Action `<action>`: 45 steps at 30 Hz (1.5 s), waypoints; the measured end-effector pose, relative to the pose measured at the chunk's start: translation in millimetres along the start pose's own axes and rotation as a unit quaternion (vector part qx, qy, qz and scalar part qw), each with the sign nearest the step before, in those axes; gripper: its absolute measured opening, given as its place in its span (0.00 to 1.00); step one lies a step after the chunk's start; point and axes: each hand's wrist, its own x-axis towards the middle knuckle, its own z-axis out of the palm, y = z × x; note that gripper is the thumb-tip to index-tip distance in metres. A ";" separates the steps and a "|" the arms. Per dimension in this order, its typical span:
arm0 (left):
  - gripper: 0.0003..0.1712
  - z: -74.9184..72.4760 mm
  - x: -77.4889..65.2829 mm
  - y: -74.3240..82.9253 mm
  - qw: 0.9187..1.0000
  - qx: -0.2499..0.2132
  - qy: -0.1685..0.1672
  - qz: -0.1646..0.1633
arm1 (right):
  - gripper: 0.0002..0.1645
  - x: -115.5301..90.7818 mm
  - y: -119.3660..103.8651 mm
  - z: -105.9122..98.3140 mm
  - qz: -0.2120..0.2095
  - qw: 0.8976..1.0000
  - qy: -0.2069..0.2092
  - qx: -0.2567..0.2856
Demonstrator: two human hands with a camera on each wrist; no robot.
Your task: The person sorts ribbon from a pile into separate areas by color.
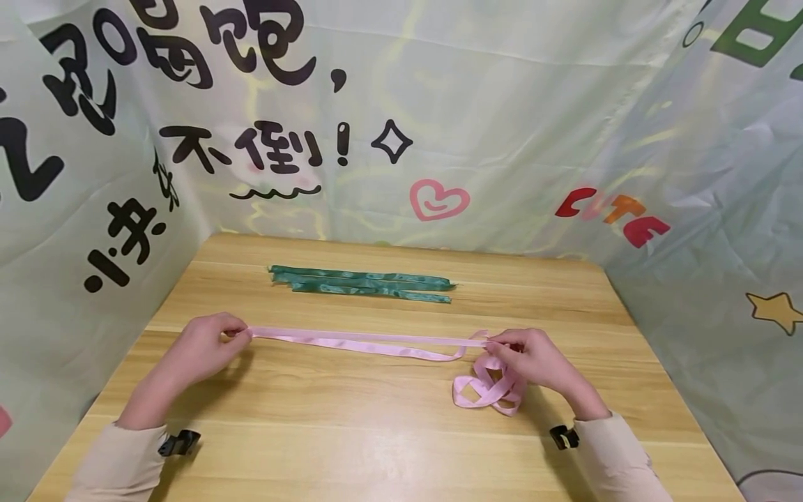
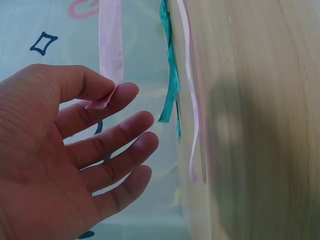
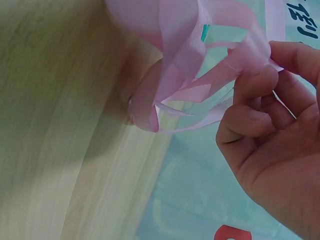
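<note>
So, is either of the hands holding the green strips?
No, the green strips lie on the table, beyond the pink ribbon stretched out in front.

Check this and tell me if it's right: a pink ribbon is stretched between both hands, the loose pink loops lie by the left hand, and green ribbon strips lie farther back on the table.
One thing is wrong: the loose pink loops lie by the right hand, not the left hand, as the head view shows. The rest stands.
</note>
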 end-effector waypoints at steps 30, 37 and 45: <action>0.07 -28.5 -26.6 -47.2 0.998 0.007 0.057 -0.016 | 0.10 7.9 -11.6 3.3 0.021 1.000 0.001 0.001; 0.07 -31.7 -29.5 -50.4 0.998 0.018 0.063 -0.020 | 0.12 10.5 -15.4 5.2 0.017 1.000 0.004 0.021; 0.08 -35.1 -31.4 -49.9 0.998 0.019 0.062 -0.027 | 0.12 12.4 -13.2 5.2 0.008 0.998 0.006 0.055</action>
